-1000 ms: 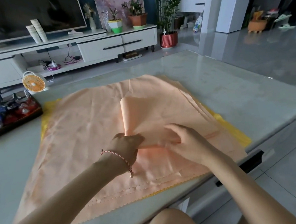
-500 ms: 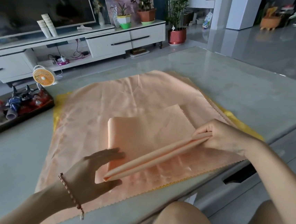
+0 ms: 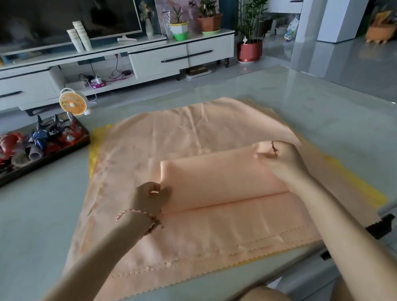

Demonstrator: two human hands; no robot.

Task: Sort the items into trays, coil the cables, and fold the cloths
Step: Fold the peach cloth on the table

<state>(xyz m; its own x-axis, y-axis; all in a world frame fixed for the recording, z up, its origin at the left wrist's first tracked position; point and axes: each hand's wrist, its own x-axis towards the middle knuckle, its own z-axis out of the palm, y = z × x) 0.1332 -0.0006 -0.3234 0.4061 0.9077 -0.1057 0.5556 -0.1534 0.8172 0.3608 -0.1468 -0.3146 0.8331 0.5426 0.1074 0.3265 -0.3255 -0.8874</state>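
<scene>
A folded peach cloth (image 3: 219,179) lies on a stack of flat peach cloths (image 3: 167,138) spread over the grey table (image 3: 29,215). Yellow cloth (image 3: 355,174) peeks out beneath the stack at the right and far-left edges. My left hand (image 3: 148,198) pinches the folded cloth's left end, fingers curled on its edge. My right hand (image 3: 278,157) grips its far right corner. The fold runs left to right between both hands.
A dark tray (image 3: 36,163) with red and blue toys and other small items sits at the far left. A small orange fan (image 3: 73,104) stands behind it. The table's near edge runs just below the cloths. My knees show at the bottom.
The folded cloth has been turned over away from me and laid flat as a narrower strip. My left hand went from open beside it to pinching its left end; my right hand moved farther away.
</scene>
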